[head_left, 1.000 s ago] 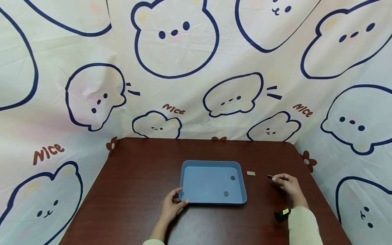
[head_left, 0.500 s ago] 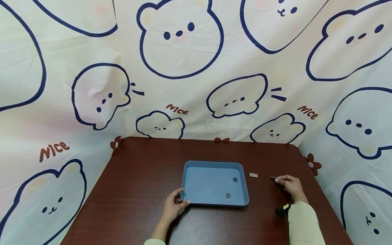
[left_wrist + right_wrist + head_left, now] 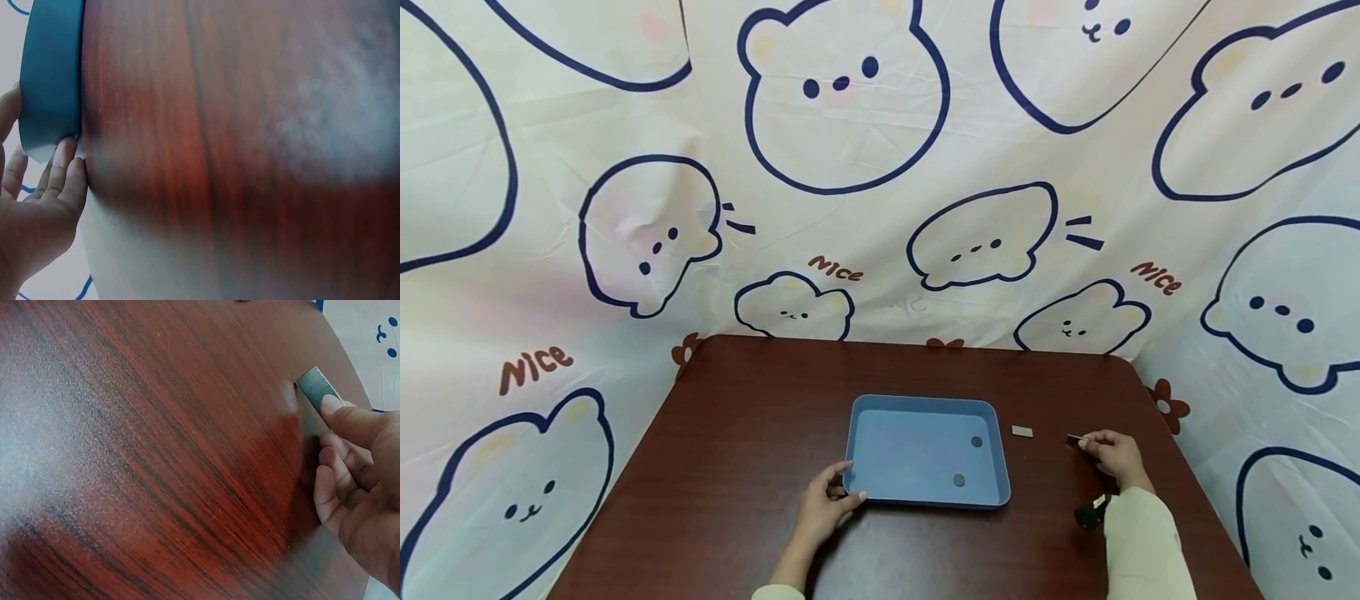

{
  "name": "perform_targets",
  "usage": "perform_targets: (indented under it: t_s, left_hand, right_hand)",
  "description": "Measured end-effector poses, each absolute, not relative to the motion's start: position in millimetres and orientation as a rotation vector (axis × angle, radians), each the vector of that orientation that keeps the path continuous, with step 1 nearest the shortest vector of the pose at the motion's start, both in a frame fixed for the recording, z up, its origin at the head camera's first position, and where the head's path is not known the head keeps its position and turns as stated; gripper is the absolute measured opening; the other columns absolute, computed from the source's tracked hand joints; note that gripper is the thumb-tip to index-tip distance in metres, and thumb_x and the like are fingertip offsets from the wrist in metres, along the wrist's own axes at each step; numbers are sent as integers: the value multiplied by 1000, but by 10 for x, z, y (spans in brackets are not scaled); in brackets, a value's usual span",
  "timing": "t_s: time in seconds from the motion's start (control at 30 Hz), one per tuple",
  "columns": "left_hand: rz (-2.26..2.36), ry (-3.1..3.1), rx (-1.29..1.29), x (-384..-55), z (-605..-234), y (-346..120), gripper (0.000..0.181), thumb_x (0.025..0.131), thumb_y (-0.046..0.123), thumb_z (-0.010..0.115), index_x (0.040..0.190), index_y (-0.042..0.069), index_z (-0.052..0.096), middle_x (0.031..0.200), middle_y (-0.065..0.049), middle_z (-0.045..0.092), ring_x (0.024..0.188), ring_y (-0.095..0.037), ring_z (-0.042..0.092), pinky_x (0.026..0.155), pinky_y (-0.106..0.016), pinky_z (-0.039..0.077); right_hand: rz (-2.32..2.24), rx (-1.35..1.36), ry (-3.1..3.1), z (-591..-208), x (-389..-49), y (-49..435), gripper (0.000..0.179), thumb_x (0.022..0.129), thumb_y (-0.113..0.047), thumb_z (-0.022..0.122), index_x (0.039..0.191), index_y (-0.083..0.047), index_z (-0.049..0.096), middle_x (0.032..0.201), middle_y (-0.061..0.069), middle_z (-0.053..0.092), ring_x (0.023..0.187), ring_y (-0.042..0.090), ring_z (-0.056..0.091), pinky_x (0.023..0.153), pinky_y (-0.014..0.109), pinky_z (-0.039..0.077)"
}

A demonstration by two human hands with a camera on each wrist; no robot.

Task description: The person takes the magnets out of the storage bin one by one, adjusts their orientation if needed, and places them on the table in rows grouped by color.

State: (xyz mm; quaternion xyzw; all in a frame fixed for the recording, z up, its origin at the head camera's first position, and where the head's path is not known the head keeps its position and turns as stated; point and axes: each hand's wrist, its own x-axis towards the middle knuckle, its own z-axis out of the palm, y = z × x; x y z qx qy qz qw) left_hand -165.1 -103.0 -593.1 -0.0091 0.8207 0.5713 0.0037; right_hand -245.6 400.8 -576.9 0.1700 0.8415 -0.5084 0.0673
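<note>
A shallow blue tray [image 3: 917,450] lies on the table, with two small grey discs [image 3: 976,442] inside its right part. My left hand [image 3: 820,504] holds the tray's near left corner, thumb on the front side and index finger at the left rim. In the left wrist view its fingers [image 3: 62,165] touch the tray's end wall [image 3: 50,81]. Right of the tray, my right hand [image 3: 1116,460] pinches a small flat rectangular piece [image 3: 317,386] between thumb and fingers. That piece has a grey-green, slightly shiny face. A pale flat rectangle [image 3: 1022,432] lies between tray and right hand.
The dark reddish-brown wooden table [image 3: 737,433] reaches to a patterned cloth backdrop [image 3: 880,225] at the back and sides. A black device with a yellow label [image 3: 1092,512] sits at my right wrist.
The head view has shifted slightly, so everything appears a little farther right and lower. Both hands keep their holds; the right hand and its piece have hardly moved relative to the tray.
</note>
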Motion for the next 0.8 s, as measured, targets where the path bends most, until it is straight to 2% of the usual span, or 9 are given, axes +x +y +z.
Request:
perform_targets:
  t_s: [0.17, 0.37, 0.53, 0.63, 0.8]
  left_hand:
    - [1790, 2569, -6, -1660, -5917, -1028, 56, 76, 20, 79, 126, 8, 57, 116, -21, 54, 92, -27, 59, 68, -36, 50]
    - [1802, 2561, 1, -1659, -5914, -1026, 56, 76, 20, 79, 126, 6, 57, 114, -22, 54, 91, -28, 58, 68, -35, 50]
    - [1784, 2583, 11, -1664, -5915, -1026, 56, 76, 20, 79, 125, 6, 57, 112, -20, 55, 90, -27, 58, 68, -34, 49]
    - [1753, 2595, -3, -1657, -5920, -1027, 56, 76, 22, 79, 125, 8, 57, 112, -19, 55, 90, -25, 58, 68, -34, 48]
    - [1744, 2607, -17, -1648, -5940, -1032, 55, 76, 21, 79, 125, 9, 58, 111, -18, 56, 89, -24, 57, 67, -34, 48]
  right_hand:
    - [-1438, 460, 2561, -5743, -2480, 4041, 20, 92, -15, 60, 97, 4, 63, 100, 18, 55, 91, 31, 53, 67, 37, 52]
    - [-1255, 340, 2629, -5693, -2516, 4058, 21, 93, -13, 58, 99, 7, 61, 96, 21, 55, 88, 34, 55, 63, 38, 52]
    - [-1011, 245, 2790, -5668, -2532, 4036, 20, 93, -13, 58, 98, 6, 62, 89, 18, 58, 78, 31, 52, 65, 43, 47]
    - [-921, 240, 2858, -5662, -2528, 4013, 21, 92, -13, 58, 100, 6, 62, 94, 24, 58, 83, 37, 52, 72, 50, 43]
    - [-894, 284, 2861, -5662, -2532, 3971, 29, 94, -15, 57, 111, 8, 59, 112, 34, 51, 97, 48, 49, 80, 59, 39]
